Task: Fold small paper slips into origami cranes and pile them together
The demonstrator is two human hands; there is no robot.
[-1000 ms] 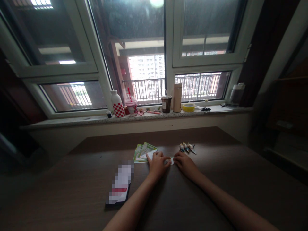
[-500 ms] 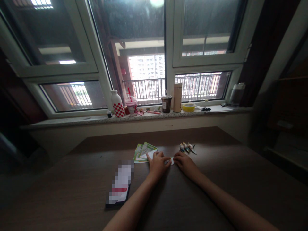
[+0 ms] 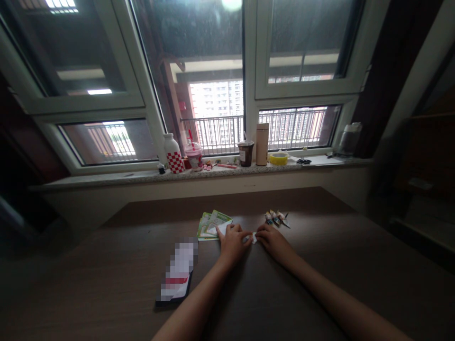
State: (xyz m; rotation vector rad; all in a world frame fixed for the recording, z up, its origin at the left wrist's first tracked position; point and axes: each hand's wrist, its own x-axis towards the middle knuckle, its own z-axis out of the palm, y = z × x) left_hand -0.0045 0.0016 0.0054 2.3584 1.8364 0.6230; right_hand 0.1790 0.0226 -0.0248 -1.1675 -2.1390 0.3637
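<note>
Both hands rest over the brown table and meet at a small white piece [image 3: 254, 237], too small to identify. My left hand [image 3: 232, 242] has its thumb and forefinger closed at the left side of that piece. From the right, my right hand [image 3: 272, 240] pinches at its other side, fingers curled together. Green-and-white printed cards [image 3: 210, 223] lie fanned out just beyond my left hand, whose edge is by a white sheet [image 3: 224, 226] on top of them. Small wrapped pieces [image 3: 276, 218] sit in a cluster past my right hand.
A phone [image 3: 177, 272], its screen blurred, lies left of my left forearm. Along the windowsill [image 3: 220, 173] stand a checkered bottle [image 3: 174, 154], a pink drink cup [image 3: 194, 156], a dark drink cup [image 3: 245, 154], a tan flask [image 3: 262, 144], yellow tape [image 3: 278, 158] and scissors [image 3: 304, 161].
</note>
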